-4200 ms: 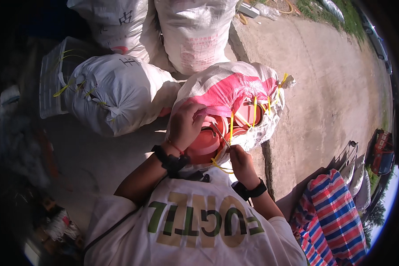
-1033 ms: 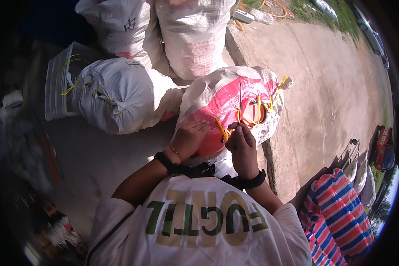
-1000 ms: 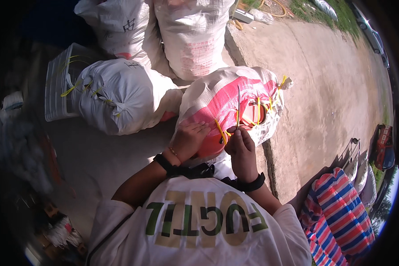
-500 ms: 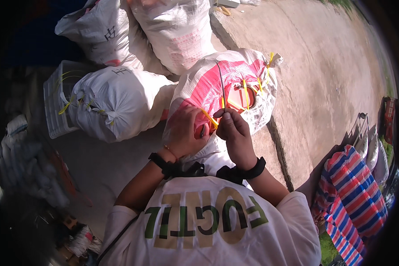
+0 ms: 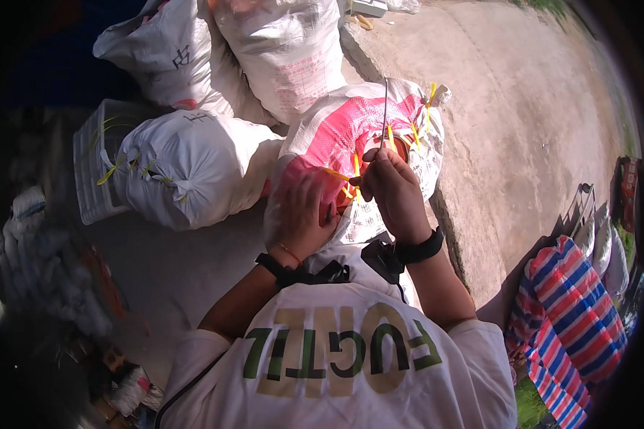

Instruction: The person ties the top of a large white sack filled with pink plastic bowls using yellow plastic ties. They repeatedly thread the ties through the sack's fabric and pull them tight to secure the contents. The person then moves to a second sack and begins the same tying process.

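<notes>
Visibly bulging, yellow-laced white-and-pink sack (image 5: 319, 137) | right hand (image 5: 396, 194) pinching thin rod (image 5: 386, 111) | left hand (image 5: 300, 216) against sack, grip unclear

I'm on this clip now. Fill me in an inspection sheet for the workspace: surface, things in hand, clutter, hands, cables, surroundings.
Surface: pale concrete ground, partly sunlit, partly shaded.
Things in hand: a pink-striped white sack with yellow ties along its side; a thin dark rod above it.
Clutter: a tied white sack beside a clear plastic crate.
Left hand: on the striped sack; grip unclear.
Right hand: closed on the rod, which points up and away.
Cables: one dark cord down the shirt's left side; its ends can't be traced.
Surroundings: more white sacks beyond, a red-white-blue striped bag to the right.
</notes>
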Available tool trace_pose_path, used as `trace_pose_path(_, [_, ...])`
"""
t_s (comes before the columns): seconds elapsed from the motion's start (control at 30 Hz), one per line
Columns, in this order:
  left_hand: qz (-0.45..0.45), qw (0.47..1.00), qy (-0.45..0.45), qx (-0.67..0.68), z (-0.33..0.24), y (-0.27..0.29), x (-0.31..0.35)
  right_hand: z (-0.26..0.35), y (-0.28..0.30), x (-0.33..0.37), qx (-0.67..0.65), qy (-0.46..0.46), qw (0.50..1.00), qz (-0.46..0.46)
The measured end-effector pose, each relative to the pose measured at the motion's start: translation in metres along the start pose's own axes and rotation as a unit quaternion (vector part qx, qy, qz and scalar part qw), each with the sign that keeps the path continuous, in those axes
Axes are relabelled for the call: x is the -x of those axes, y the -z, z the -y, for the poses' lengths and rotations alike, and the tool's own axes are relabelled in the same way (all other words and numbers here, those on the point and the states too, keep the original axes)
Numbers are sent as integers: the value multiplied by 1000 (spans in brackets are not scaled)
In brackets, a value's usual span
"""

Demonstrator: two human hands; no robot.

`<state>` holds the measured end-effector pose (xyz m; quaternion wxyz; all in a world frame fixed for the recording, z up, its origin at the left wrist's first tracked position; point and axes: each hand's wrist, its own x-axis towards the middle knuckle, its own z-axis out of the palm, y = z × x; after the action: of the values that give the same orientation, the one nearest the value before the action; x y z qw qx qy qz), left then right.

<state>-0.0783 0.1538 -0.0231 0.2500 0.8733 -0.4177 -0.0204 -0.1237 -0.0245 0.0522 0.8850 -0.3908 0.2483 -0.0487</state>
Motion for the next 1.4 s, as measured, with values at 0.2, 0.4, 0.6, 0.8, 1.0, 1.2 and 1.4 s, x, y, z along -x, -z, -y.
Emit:
trace_pose_path(0.2, [187,970,-2,156,42,39,-23,-18,22,24,24,-13,998,-64])
trace_pose_path(0.4, [144,960,-47,237,26,27,-62,-23,8,32,7,2,999,-37])
trace_pose_path(0.6, [117,965,-121,200,30,10,-59,-5,-12,38,109,-23,990,-89])
trace_pose_path(0.8, [47,962,-156,217,24,4,-44,-34,4,44,-31,-29,996,-79])
trace_pose_path(1.0, [77,951,-183,236,14,15,-39,-37,-15,51,-7,-50,995,-90])
trace_pose_path(1.2, [98,947,-117,283,-11,35,-16,-24,-24,68,49,-84,992,-78])
trace_pose_path(1.4, [248,903,-88,339,-13,33,-41,-29,11,69,-5,-138,988,-72])
